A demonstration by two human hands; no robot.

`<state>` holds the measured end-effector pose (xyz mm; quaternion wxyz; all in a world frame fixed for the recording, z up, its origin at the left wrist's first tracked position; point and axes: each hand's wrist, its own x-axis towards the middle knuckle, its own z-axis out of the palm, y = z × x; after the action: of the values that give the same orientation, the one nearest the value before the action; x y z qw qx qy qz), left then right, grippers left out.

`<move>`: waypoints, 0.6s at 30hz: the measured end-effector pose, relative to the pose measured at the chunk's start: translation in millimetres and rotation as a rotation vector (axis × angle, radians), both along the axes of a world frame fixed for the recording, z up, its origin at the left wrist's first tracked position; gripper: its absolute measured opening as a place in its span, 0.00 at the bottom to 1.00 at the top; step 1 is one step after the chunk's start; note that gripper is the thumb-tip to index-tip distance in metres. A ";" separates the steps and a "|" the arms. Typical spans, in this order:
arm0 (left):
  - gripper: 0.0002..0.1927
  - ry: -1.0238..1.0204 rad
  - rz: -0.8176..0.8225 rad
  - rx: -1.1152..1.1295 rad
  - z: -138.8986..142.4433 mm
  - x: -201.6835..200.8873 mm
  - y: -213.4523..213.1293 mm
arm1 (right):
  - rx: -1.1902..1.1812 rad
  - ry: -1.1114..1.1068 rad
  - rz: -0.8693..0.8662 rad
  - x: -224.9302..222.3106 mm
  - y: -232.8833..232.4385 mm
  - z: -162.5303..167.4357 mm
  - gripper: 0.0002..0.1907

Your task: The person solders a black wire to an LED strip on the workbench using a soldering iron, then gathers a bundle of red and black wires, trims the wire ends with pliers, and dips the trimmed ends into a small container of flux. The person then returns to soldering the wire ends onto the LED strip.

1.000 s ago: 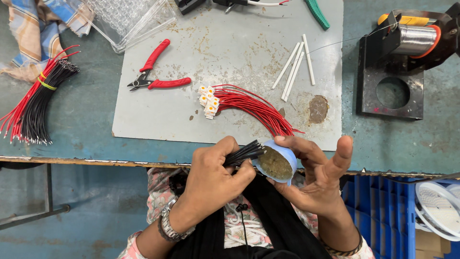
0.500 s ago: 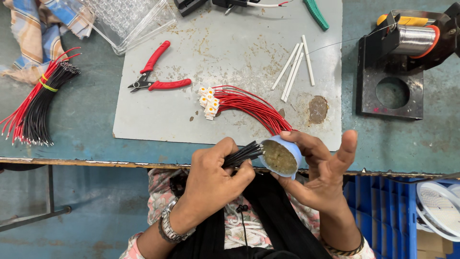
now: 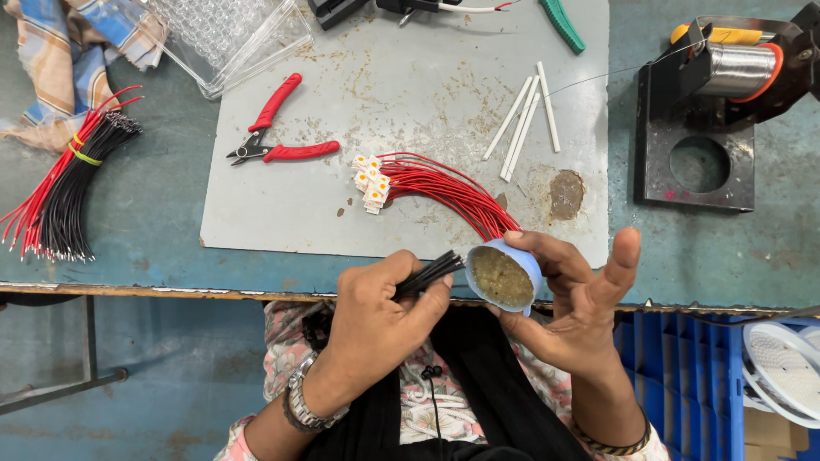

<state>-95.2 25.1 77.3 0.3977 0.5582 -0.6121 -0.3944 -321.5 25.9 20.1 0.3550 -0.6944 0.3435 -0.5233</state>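
Head view, one entry; places given relative to the grey work mat [image 3: 410,111] on the blue bench.

- Left hand [image 3: 380,320]: below the mat's near edge, over the lap. Fingers closed in a pinch around a bundle of black wires [image 3: 431,273], whose tips point at the cup.
- Right hand [image 3: 572,299]: just off the mat's near right corner. Fingers curled around a small blue cup [image 3: 504,275] of yellowish-brown paste, probably soldering flux; thumb raised free. The cup is tilted with its mouth facing the wire ends.
- Step in hand, by judgement: dipping the bared wire ends into the paste. The tips sit at the rim, and I cannot tell whether they touch the paste.
- Next move calls for: a short, steady push of the tips into the paste, bundle held tight and even, cup kept tilted.
- On the mat: red wires with white connectors [image 3: 427,183], centre; red-handled cutters [image 3: 282,141], left part; white sticks [image 3: 525,115], right part; a brown stain [image 3: 566,195].
- Left of the mat: a tied bunch of red and black wires [image 3: 64,196]; a checked cloth [image 3: 51,60].
- Right of the mat: a solder spool on a black stand [image 3: 726,77].
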 end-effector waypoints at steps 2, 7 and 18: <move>0.15 -0.011 0.002 -0.041 -0.8 0.2 -1.3 | -0.001 -0.001 0.002 0.3 -0.6 0.2 0.70; 0.13 0.020 0.002 -0.031 4.9 -1.0 -2.1 | 0.000 0.002 0.005 0.8 -0.4 -0.7 0.71; 0.11 -0.195 0.071 -0.069 -26.7 10.9 -2.6 | -0.048 0.293 -0.057 0.0 -0.7 -5.8 0.60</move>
<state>-84.2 22.4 50.5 0.3689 0.6012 -0.6411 -0.3025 -321.4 25.2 14.2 0.2693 -0.7616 0.3985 -0.4344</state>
